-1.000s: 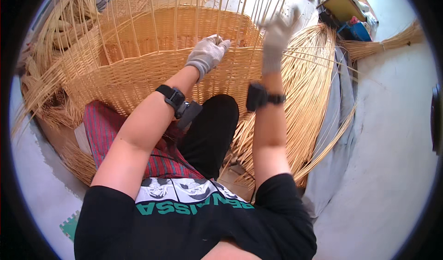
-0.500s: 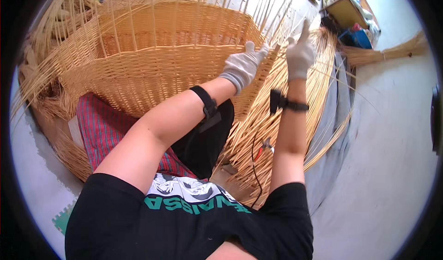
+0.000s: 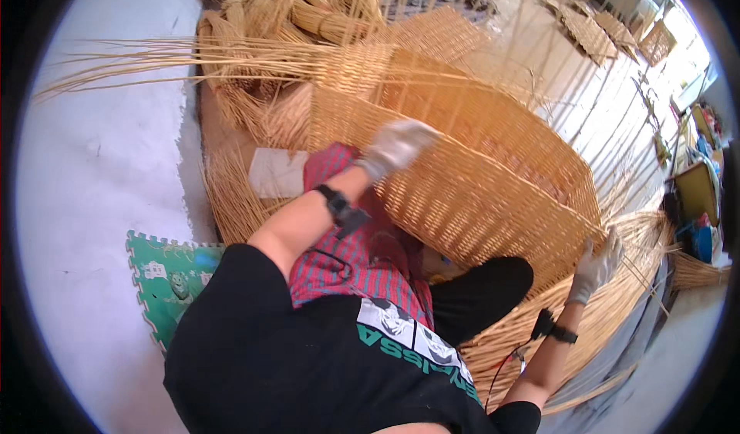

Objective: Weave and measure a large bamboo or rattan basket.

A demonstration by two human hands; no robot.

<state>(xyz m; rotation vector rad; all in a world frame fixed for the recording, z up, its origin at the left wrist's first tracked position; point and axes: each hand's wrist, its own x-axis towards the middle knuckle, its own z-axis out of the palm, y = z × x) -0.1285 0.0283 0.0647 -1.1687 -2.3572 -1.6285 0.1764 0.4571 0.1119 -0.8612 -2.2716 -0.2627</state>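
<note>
A long woven wicker basket [image 3: 478, 195] lies across my lap, with upright stakes rising from its rim. My left hand [image 3: 399, 147], in a pale work glove, is at the near wall close to the rim, toward the left end. Motion smears its fingers, so any strand in them cannot be made out. At the right end, my gloved right hand [image 3: 597, 268] is beside the basket's corner, thumb and fingers apart and pointing up. Long loose strands [image 3: 193, 60] stick out leftward from the basket's left end.
A thick spread of loose canes [image 3: 532, 318] lies to the right on grey cloth. Bundled strands [image 3: 324, 18] and flat woven panels [image 3: 439, 37] lie beyond the basket. A green foam mat [image 3: 173, 272] is at the left, near a white sheet [image 3: 276, 173].
The view has swung left. My left hand has moved from the basket's right part to its left part. My right hand has dropped from above the canes to the basket's right corner.
</note>
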